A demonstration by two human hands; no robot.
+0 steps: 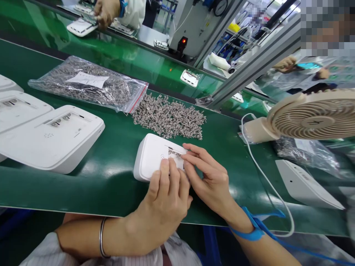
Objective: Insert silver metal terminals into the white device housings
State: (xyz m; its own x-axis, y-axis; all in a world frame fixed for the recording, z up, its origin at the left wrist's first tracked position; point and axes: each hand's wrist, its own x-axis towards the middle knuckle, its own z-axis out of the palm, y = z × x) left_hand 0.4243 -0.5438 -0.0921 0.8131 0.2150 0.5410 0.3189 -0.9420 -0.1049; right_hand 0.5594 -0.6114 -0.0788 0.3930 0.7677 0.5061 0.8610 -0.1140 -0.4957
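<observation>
A white plastic housing (pixel 149 155) lies on the green bench in front of me, its battery compartment facing up. My left hand (pixel 169 188) rests on its near side, fingers bent together over the compartment edge and gripping the housing. At the right end, my right hand (pixel 206 170) has its fingertips drawn together by the compartment; whatever they hold is hidden. Small metal parts show inside the compartment. Just behind the housing lies a loose pile of small metal springs (pixel 172 116). A clear zip bag (pixel 111 90) full of similar parts lies left of the pile.
Several larger white housings (pixel 33 140) sit at the left. At right stand a beige fan (pixel 313 118) with a white cable (pixel 263 173), another white housing (pixel 307 184) and a second bag (pixel 310 153). Across the green conveyor (pixel 155 61), a co-worker's hand (pixel 108 11) handles a white part.
</observation>
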